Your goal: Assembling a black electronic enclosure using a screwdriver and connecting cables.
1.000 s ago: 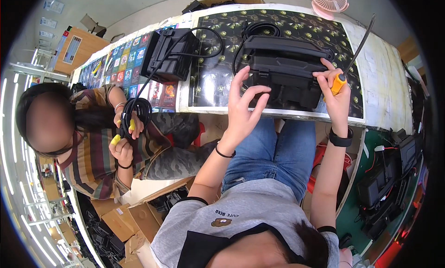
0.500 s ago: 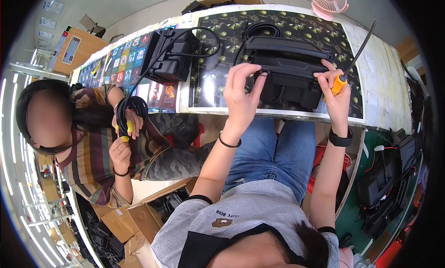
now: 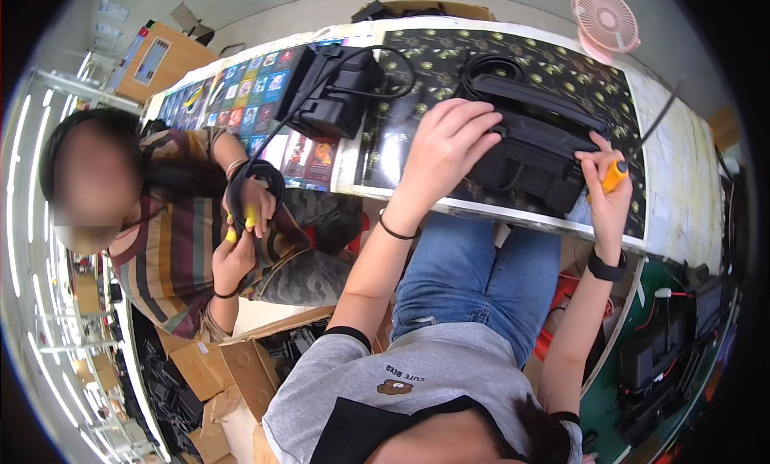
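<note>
A black plastic case (image 3: 533,137) with a raised lid-like upper part lies on the table in front of me. At its left end, my left hand (image 3: 455,147) has its fingers bent together over the corner, gripping the edge; the thumb is partly hidden. My right hand (image 3: 607,203) wraps round the yellow-orange handle of a screwdriver (image 3: 615,175), whose long shaft points up and away to the right. Fingertips of that same hand also rest on the case's right end. A coiled black cable (image 3: 491,65) lies behind the case.
Left of the case stands a second black case (image 3: 333,91) with a cable. A co-worker (image 3: 180,231) at the left holds a coiled black cable with yellow ends. A pink fan (image 3: 605,21) stands at the back right. Black parts (image 3: 666,344) lie on a green surface at lower right.
The whole view has shifted, so the table appears farther right. My left fingers have gone from a spread pinch to bending over the case's left corner. My right hand keeps the screwdriver.
</note>
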`<state>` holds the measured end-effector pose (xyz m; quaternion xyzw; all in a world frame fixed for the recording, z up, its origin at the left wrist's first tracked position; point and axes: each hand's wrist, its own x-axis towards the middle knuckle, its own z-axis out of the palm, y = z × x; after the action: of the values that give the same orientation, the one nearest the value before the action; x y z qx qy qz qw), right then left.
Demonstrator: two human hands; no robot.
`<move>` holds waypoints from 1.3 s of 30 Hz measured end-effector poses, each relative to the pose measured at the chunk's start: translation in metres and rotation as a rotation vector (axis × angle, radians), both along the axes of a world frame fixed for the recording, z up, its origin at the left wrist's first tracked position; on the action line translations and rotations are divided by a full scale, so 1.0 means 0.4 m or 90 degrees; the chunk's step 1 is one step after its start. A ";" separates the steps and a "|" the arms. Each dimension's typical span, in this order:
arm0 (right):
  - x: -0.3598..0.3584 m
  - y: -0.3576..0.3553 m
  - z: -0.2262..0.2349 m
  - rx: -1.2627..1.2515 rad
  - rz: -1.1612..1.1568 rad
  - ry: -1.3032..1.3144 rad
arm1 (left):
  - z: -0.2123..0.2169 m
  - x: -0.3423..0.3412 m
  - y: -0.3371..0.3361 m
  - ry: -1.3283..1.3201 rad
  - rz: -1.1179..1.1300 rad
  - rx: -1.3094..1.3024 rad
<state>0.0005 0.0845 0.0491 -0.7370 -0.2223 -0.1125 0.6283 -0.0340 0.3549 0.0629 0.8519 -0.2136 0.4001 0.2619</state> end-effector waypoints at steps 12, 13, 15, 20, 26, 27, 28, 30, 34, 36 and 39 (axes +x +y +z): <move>0.020 0.011 -0.001 0.011 -0.008 0.009 | -0.100 -0.022 -0.076 0.165 -0.040 -0.492; 0.022 0.015 -0.002 0.018 -0.009 0.014 | -0.114 -0.011 -0.083 0.161 -0.037 -0.519; 0.018 0.014 -0.015 -0.003 -0.019 -0.019 | -0.147 -0.004 -0.083 0.147 -0.017 -0.471; -0.070 0.036 -0.036 0.096 -0.242 -0.074 | -0.128 0.028 -0.102 0.286 -0.196 -0.723; -0.127 0.070 -0.050 0.067 -0.245 0.159 | -0.151 0.061 -0.078 0.336 -0.270 -0.658; -0.133 0.076 -0.038 0.099 -0.231 0.196 | -0.153 0.060 -0.075 0.335 -0.259 -0.655; -0.134 0.074 -0.051 0.099 -0.216 0.094 | -0.150 0.047 -0.084 0.322 -0.252 -0.667; -0.116 0.076 -0.070 0.068 -0.207 -0.033 | -0.154 0.029 -0.100 0.289 -0.242 -0.696; -0.134 0.097 -0.055 0.024 -0.217 0.052 | -0.148 -0.050 -0.103 0.261 -0.154 -0.701; -0.120 0.087 -0.048 -0.020 -0.194 0.007 | -0.145 -0.062 -0.097 0.248 -0.145 -0.708; -0.113 0.077 -0.041 0.119 -0.036 0.082 | -0.140 -0.081 -0.087 0.228 -0.116 -0.716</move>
<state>-0.0447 0.1153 0.0327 -0.6868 -0.1494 -0.1028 0.7038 -0.0666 0.3200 0.0069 0.6150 0.0059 0.2779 0.7379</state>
